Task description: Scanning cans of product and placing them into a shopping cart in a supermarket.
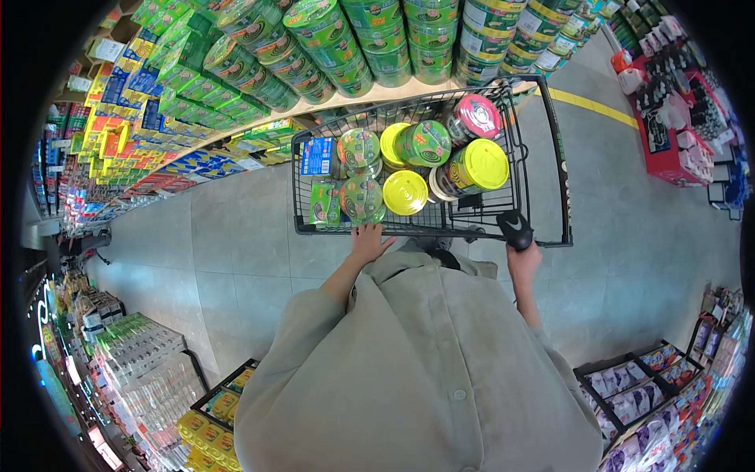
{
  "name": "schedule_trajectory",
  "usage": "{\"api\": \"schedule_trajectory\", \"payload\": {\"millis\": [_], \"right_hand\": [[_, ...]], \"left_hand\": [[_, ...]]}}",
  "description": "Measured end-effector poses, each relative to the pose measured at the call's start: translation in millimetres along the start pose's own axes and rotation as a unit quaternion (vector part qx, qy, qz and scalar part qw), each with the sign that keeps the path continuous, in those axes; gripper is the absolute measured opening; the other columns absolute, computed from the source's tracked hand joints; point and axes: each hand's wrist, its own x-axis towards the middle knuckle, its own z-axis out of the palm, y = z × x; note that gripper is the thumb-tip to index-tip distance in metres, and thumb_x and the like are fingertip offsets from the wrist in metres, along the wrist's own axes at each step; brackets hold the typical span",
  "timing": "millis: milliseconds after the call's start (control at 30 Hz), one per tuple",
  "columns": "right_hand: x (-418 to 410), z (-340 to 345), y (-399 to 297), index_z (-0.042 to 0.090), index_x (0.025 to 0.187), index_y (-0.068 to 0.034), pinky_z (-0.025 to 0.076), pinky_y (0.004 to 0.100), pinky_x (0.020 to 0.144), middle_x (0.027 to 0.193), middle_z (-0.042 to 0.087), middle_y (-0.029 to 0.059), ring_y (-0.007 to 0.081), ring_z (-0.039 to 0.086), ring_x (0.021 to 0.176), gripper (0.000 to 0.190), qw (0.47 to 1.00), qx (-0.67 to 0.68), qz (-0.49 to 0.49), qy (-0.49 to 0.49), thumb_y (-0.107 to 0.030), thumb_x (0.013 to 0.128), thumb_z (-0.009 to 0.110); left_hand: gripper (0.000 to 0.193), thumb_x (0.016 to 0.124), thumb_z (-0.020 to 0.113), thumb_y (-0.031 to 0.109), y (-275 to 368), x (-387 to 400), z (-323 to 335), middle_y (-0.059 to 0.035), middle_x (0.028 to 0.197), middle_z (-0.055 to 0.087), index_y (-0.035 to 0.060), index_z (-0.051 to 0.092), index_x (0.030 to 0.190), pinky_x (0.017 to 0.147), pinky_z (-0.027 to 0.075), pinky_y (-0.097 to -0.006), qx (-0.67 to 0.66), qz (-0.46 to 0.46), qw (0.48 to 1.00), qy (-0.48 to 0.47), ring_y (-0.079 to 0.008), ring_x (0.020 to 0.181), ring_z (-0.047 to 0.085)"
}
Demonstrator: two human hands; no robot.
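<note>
A black wire shopping cart (407, 229) stands crosswise before me. My left hand (370, 242) rests on its near rim, fingers spread, beside a green-lidded tub (361, 199). My right hand (524, 259) grips a black handheld device (515, 230), shaped like a barcode scanner, over the near rim. The cart holds several round tubs, among them a yellow-lidded one (405, 193), a tilted dark one with a yellow lid (486, 164), a green one (426, 143) and a pink-lidded one (479, 116). At its left end lie a blue box (317, 156) and a green box (324, 203).
Beyond the cart runs a shelf (330, 104) stacked with green tubs (377, 35) and boxes (194, 88). A red display stand (655, 150) is at the far right. Racks of packaged goods (634, 407) and yellow packs (209, 433) flank me. A person's leg (97, 241) shows far left.
</note>
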Motion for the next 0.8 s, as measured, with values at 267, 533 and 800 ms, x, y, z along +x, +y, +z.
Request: {"api": "schedule_trajectory", "payload": {"millis": [267,533,800], "right_hand": [[5,4,14,0.066,0.086,0.002,0.051,0.0417,0.069,0.078,0.066,0.0216,0.0396,0.066,0.078,0.032,0.999,0.026,0.001,0.023,-0.022,0.067,0.078],[-1,-1,35,0.066,0.084,0.000,0.051,0.0424,0.068,0.078,0.066,0.0214,0.0392,0.066,0.080,0.032,0.999,-0.029,-0.028,0.014,-0.022,0.065,0.079],[-8,-9,18,0.065,0.085,0.002,0.052,0.0407,0.067,0.077,0.067,0.0206,0.0369,0.067,0.076,0.031,1.000,-0.013,0.001,-0.002,-0.016,0.063,0.076]], "left_hand": [[0.052,0.082,0.056,0.056,6,4,-9,-0.0111,0.109,0.054,0.0095,0.062,0.105,0.091,0.030,-0.0487,-0.051,0.026,0.998,0.016,-0.0314,0.109,0.044],[0.048,0.084,0.056,0.053,6,-8,-4,-0.0091,0.110,0.054,0.0101,0.060,0.105,0.088,0.031,-0.0481,-0.067,0.087,0.992,0.058,-0.0313,0.108,0.043],[0.055,0.084,0.053,0.056,0,-6,-9,-0.0089,0.118,0.050,0.0098,0.059,0.114,0.090,0.028,-0.0486,-0.075,0.107,0.991,0.036,-0.0314,0.109,0.041]]}}
